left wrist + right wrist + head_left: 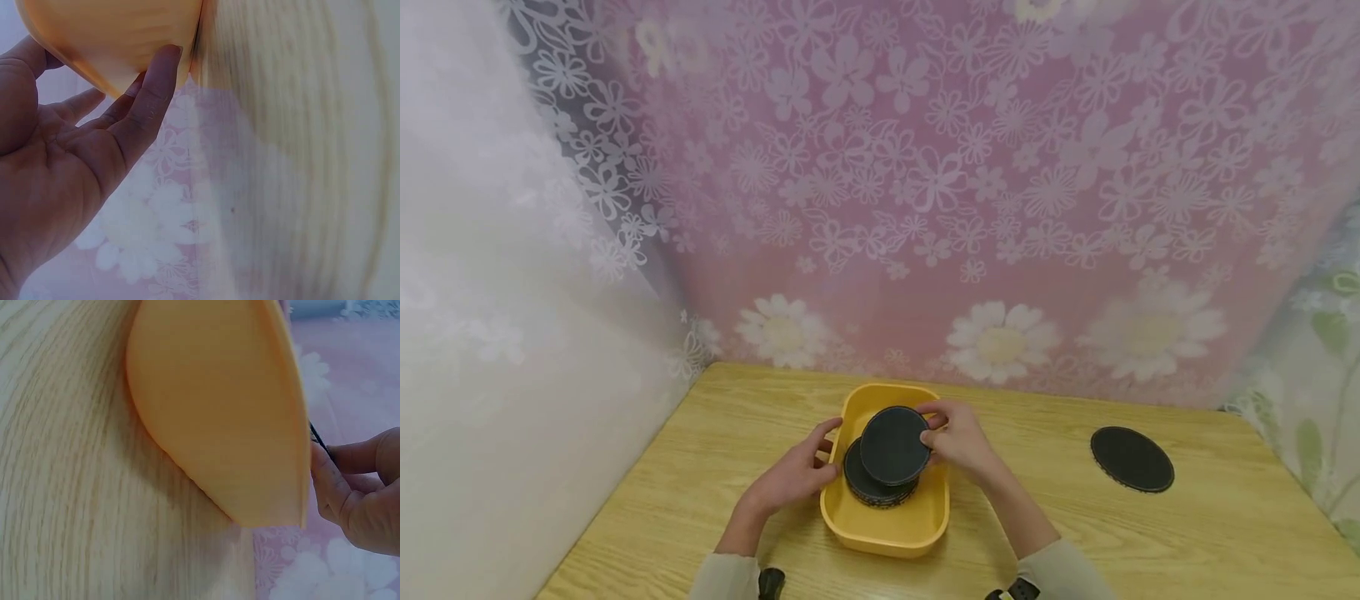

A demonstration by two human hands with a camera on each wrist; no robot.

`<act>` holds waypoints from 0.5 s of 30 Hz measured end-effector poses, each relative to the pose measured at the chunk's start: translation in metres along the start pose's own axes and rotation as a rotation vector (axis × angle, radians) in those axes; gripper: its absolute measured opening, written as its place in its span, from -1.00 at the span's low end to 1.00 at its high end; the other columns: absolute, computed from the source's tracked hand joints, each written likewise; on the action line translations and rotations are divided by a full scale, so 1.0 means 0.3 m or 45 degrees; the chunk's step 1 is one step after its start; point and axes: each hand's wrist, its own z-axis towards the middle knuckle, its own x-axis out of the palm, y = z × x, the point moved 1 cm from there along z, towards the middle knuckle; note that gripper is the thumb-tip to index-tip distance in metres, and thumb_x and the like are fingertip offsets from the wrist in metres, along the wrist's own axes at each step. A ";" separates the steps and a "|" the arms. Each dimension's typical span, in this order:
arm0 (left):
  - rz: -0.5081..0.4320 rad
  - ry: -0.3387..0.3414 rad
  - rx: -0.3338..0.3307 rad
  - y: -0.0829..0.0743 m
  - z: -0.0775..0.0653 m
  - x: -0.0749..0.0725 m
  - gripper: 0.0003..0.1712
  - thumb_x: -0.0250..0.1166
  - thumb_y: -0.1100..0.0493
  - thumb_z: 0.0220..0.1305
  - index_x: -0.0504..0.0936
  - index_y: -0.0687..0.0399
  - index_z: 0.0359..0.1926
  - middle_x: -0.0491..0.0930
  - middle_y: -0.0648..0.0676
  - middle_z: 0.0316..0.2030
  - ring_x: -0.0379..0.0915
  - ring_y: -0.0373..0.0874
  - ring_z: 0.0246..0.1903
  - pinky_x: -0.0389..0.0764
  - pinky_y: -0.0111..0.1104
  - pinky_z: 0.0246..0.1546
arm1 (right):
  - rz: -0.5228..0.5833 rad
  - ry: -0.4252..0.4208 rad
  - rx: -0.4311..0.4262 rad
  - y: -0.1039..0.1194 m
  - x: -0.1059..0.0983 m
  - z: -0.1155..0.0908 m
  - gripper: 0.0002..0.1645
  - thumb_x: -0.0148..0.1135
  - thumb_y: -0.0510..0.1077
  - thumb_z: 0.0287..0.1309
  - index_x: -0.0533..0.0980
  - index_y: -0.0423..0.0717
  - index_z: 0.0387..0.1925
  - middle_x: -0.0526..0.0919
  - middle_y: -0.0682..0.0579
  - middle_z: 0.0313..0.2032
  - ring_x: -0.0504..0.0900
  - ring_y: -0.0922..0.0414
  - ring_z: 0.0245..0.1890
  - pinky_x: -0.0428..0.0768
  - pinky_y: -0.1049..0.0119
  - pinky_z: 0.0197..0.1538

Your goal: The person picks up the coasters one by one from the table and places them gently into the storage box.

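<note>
A round black coaster (pixel 891 446) with a stitched edge is pinched at its right side between the thumb and fingers of my right hand (pixel 958 437). It overlaps a stack of similar coasters (pixel 868 485) inside a yellow plastic bin (pixel 891 540). My left hand (pixel 793 475) holds the bin's left side, thumb at the rim and fingers along the outer wall (pixel 125 37). In the right wrist view only a thin dark edge of the coaster (pixel 322 440) shows beyond the bin's rim, between thumb and fingers.
Another round black coaster (pixel 1132 459) lies flat on the wooden table (pixel 1037 417) at the right. Flower-patterned cloth (pixel 887 208) hangs behind the table's back edge. A pale cloth (pixel 535 333) hangs on the left side.
</note>
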 end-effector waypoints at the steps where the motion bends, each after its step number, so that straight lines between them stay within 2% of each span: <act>1: 0.000 -0.001 0.001 0.000 -0.001 -0.001 -0.19 0.14 0.23 0.39 0.00 0.06 0.56 0.38 0.36 0.23 0.52 0.10 0.03 0.62 -0.15 -0.20 | -0.016 0.014 0.007 -0.002 0.014 0.008 -0.53 0.17 -0.53 0.14 0.55 -0.33 0.11 0.42 -0.19 -0.26 0.55 0.05 -0.60 0.67 0.05 -0.45; 6: 0.007 -0.011 0.005 0.001 -0.002 -0.002 -0.19 0.16 0.21 0.39 0.01 0.04 0.56 0.39 0.33 0.22 0.52 0.09 0.03 0.62 -0.15 -0.19 | -0.057 0.076 0.041 -0.005 0.061 0.029 -0.53 0.19 -0.54 0.11 0.57 -0.33 0.09 0.45 -0.19 -0.30 0.57 0.05 -0.60 0.68 0.07 -0.45; 12: 0.016 -0.013 0.001 0.001 0.001 -0.003 -0.18 0.17 0.18 0.39 0.02 0.01 0.56 0.39 0.32 0.20 0.54 0.05 -0.01 0.61 -0.17 -0.21 | -0.064 0.111 0.060 -0.011 0.078 0.047 -0.56 0.17 -0.54 0.13 0.55 -0.37 0.08 0.47 -0.18 -0.34 0.56 0.06 -0.58 0.67 0.15 -0.49; 15: 0.019 -0.010 -0.010 0.005 0.001 -0.006 -0.19 0.16 0.18 0.39 0.02 0.01 0.56 0.39 0.31 0.20 0.55 0.04 -0.03 0.62 -0.17 -0.22 | -0.128 0.128 0.057 -0.015 0.085 0.054 -0.56 0.18 -0.53 0.13 0.55 -0.38 0.08 0.52 -0.18 -0.37 0.58 0.07 -0.58 0.67 0.12 -0.48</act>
